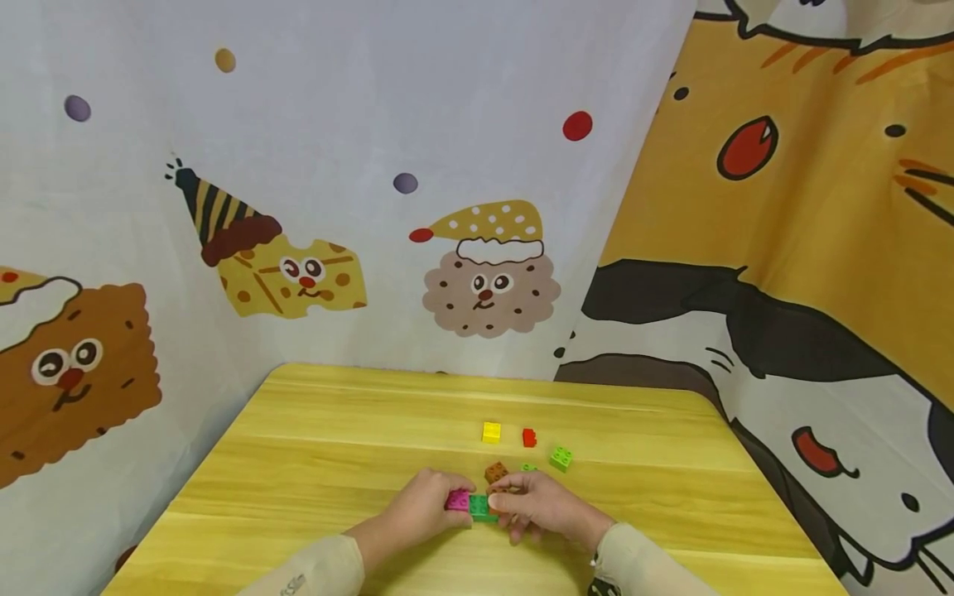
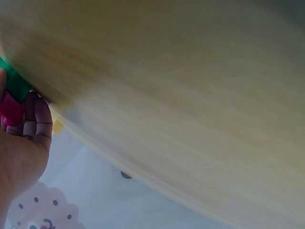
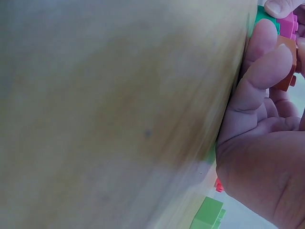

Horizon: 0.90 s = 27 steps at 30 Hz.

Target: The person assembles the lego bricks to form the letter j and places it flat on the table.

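Low over the near middle of the table, my left hand (image 1: 421, 507) grips a pink toy brick (image 1: 458, 500) at its left side. Joined to the pink brick is a dark green brick (image 1: 480, 507), and both also show at the left edge of the left wrist view. My right hand (image 1: 550, 503) pinches an orange-brown brick (image 3: 287, 82) right at the green one's right end. Fingers cover much of this held brick in the head view. Just behind the hands lies another brown brick (image 1: 495, 472).
Beyond the hands, a yellow brick (image 1: 491, 432), a small red brick (image 1: 529, 437) and a light green brick (image 1: 561, 459) lie on the wooden table (image 1: 313, 439). A second light green brick (image 1: 528, 468) is partly hidden by the right hand. Printed cloth surrounds the table's far and side edges.
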{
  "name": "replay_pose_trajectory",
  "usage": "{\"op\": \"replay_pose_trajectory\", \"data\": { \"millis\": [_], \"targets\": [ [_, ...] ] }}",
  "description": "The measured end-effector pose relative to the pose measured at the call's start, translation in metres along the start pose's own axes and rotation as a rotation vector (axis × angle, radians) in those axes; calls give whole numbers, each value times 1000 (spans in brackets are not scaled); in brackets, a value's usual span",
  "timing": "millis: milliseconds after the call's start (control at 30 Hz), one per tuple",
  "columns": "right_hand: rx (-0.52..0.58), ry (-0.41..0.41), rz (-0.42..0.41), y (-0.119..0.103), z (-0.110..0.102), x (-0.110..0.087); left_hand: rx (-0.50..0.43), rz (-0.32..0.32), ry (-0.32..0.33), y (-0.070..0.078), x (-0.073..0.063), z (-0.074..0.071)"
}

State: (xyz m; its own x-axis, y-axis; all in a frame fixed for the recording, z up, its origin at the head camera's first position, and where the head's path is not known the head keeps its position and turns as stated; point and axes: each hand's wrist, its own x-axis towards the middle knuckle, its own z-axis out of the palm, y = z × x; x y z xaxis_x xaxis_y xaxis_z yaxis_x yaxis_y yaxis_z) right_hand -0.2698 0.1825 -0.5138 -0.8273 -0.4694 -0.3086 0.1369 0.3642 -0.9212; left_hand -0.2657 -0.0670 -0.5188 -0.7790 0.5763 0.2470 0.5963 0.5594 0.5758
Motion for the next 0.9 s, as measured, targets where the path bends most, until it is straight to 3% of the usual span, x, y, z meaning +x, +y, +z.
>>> {"op": "replay_pose_trajectory", "data": {
  "millis": [433,667,900],
  "targets": [
    [-3,4,-3,2,0,1,1,-25,-10,-1,0,0],
    [-2,4,-8,0,2,0,-5,-73,-18,-1,0,-1],
    [-47,17,-16,-3,3,-5,-12,-55,-5,-1,1,-2]
  ]
}}
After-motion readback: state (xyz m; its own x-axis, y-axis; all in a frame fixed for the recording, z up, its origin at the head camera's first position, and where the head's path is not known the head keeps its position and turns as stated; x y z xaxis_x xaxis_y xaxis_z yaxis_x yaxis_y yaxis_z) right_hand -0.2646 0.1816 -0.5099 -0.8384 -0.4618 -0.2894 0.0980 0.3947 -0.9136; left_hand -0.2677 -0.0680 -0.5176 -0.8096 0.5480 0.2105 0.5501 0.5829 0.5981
